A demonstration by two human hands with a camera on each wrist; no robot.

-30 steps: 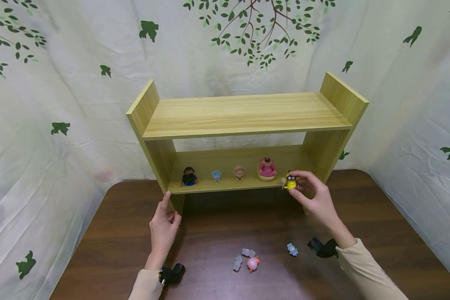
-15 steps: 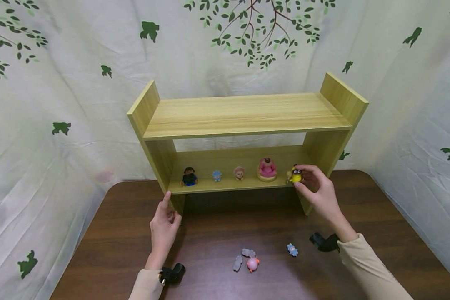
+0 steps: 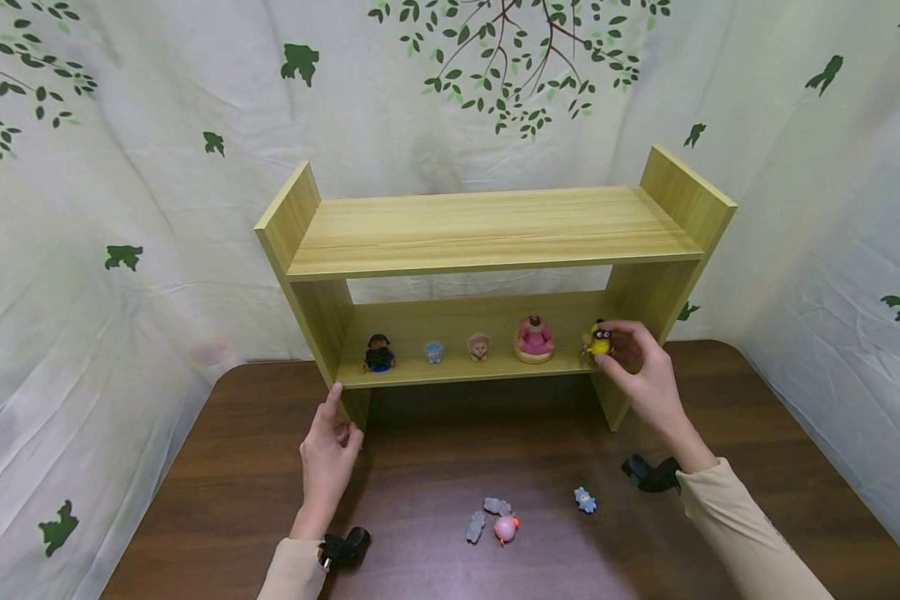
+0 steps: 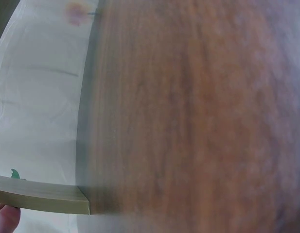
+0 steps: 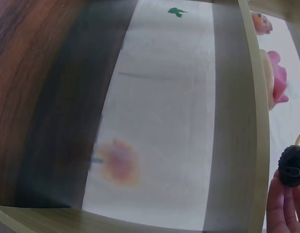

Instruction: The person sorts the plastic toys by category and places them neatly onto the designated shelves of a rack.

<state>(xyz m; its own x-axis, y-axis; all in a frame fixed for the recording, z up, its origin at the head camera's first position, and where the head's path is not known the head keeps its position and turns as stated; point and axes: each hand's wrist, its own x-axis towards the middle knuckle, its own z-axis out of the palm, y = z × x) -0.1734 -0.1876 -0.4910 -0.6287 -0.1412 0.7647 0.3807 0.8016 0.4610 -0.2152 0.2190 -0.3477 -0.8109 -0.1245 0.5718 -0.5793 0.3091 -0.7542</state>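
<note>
My right hand [image 3: 651, 387] pinches a small yellow toy figurine [image 3: 601, 341] with dark goggle-like eyes between thumb and fingertips. It is at the right end of the lower board of a light wood shelf [image 3: 487, 229]. In the right wrist view the dark, rounded underside [image 5: 291, 165] of the figurine shows at the fingers. A pink bear figurine [image 3: 534, 340] sits just left of it. My left hand [image 3: 328, 462] touches the shelf's left upright with its extended index finger; in the left wrist view a fingertip [image 4: 7, 218] meets the panel edge.
Farther left on the board stand a brown-faced figurine [image 3: 478, 346], a light blue one [image 3: 433, 352] and a dark-clothed one [image 3: 378, 354]. On the brown table [image 3: 420, 467] lie two grey pieces [image 3: 476, 527], a pink round toy [image 3: 505, 527] and a blue figurine [image 3: 585, 500].
My right hand has carried the yellow figurine rightward and slightly up in the head view, toward the shelf's right upright. The left hand has stayed in place.
</note>
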